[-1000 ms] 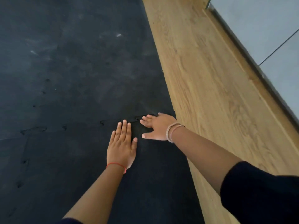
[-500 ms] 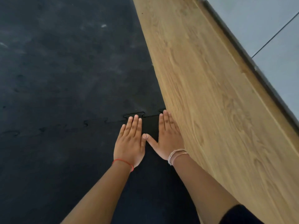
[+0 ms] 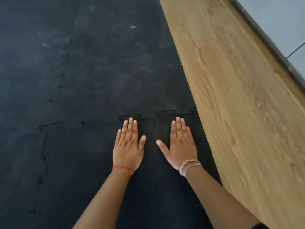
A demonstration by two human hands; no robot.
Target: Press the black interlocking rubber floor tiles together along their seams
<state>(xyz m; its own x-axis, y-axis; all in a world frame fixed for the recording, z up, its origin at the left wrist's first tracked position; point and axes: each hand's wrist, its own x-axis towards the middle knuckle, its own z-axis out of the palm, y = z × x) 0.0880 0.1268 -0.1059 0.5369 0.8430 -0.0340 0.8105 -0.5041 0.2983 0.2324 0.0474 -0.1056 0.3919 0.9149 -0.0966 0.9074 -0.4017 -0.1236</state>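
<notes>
Black rubber floor tiles cover the left and middle of the view. The near tile (image 3: 153,192) lies under both my palms. A toothed seam (image 3: 165,114) runs left to right just beyond my fingertips and joins it to the far tile (image 3: 115,63); its notches show as dark gaps. My left hand (image 3: 128,146) lies flat, fingers together, fingertips at a seam notch. My right hand (image 3: 179,144) lies flat beside it, thumb spread, a hand's width from the tile's right edge. Neither hand holds anything.
A second toothed seam (image 3: 43,156) runs toward me at the left. Wood-look flooring (image 3: 239,104) borders the tiles on the right. Beyond it runs a metal strip (image 3: 270,47) with pale grey tiling (image 3: 283,19) at the top right.
Both hands sat side by side with thumbs touching half a second ago; now they lie apart. A second ago the right hand pointed leftward across the seam near the tile's edge.
</notes>
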